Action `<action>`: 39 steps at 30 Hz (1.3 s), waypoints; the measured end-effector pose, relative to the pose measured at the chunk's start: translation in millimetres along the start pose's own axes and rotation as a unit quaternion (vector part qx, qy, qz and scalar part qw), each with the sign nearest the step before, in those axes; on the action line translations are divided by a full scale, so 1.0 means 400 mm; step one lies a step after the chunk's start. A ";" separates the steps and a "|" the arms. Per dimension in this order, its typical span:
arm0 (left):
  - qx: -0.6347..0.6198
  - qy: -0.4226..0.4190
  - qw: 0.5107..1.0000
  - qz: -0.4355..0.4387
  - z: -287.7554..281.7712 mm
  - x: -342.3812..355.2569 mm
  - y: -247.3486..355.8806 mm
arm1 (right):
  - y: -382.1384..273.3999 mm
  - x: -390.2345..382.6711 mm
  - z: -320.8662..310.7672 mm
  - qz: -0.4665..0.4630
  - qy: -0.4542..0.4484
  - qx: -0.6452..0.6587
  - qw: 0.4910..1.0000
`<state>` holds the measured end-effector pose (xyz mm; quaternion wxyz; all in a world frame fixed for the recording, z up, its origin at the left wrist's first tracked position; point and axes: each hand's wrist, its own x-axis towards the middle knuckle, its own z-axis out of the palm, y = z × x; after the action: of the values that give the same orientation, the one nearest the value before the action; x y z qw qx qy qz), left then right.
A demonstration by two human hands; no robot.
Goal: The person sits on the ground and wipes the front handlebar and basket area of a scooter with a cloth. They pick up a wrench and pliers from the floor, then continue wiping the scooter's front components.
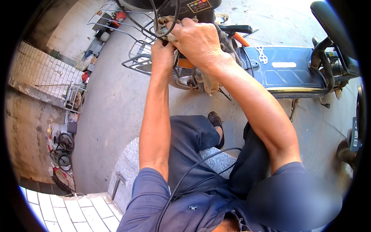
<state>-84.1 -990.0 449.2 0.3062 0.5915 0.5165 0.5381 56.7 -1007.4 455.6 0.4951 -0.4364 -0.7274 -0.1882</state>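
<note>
At the front of an electric scooter, my right hand (197,40) is closed round a crumpled beige rag (166,21), with black cables looping close by. Just below and to the left, my left hand (162,56) has its fingertips pinched together against the same bundle; what they hold is hidden. The scooter's wire basket (137,62) is left of my hands, and an orange part (185,63) shows beneath them. A flat silver multi-hole wrench (261,54) lies on the scooter's blue-grey footboard (286,75), right of my forearm.
A black cable (205,159) loops over my lap. A hammer (119,182) rests on the speckled stone slab (129,160) at my left. Wheel-like parts and hoses (63,149) lie along the left wall, near a metal rack (73,96). The scooter's black seat (334,29) rises at right.
</note>
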 end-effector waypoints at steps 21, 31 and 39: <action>-0.064 -0.032 0.997 0.014 0.026 -0.027 0.038 | 0.122 -0.066 -0.064 0.019 -0.090 0.015 0.996; -0.016 -0.022 1.000 0.010 0.025 -0.009 0.020 | 0.171 -0.074 -0.121 0.244 0.079 -0.050 0.965; -0.059 0.004 0.998 0.034 0.050 -0.024 0.041 | 0.087 -0.111 -0.009 0.142 0.011 0.065 0.988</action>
<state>-59.5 -999.7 456.4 0.3208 0.5873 0.4646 0.5799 93.1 -1010.9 412.5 0.5520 -0.4999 -0.6633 -0.0734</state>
